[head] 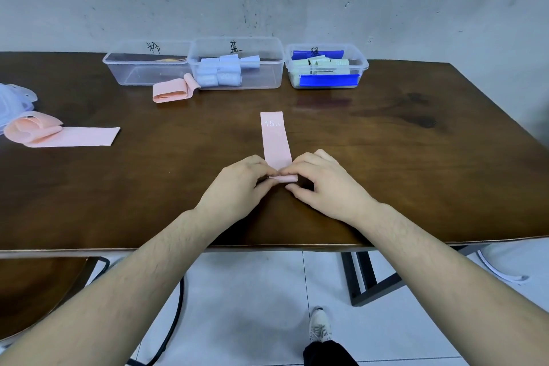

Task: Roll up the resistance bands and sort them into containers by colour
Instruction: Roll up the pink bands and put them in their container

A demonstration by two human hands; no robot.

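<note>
I see both hands at the centre of the frame pinching the rolled near end of a pink band point(276, 140) marked 15 LB, which lies flat on the dark wooden table point(416, 157) and stretches away toward the top. My left hand point(237, 187) and right hand point(323, 184) meet at the small roll. Along the upper middle stand three clear containers: the left container point(130, 74) nearly bare, the middle container point(261, 68) holding pale blue rolls, the right container point(364, 68) holding green rolls and blue strips. A loose pink band point(173, 90) lies before the left one, another pink band point(59, 134) at the left edge
</note>
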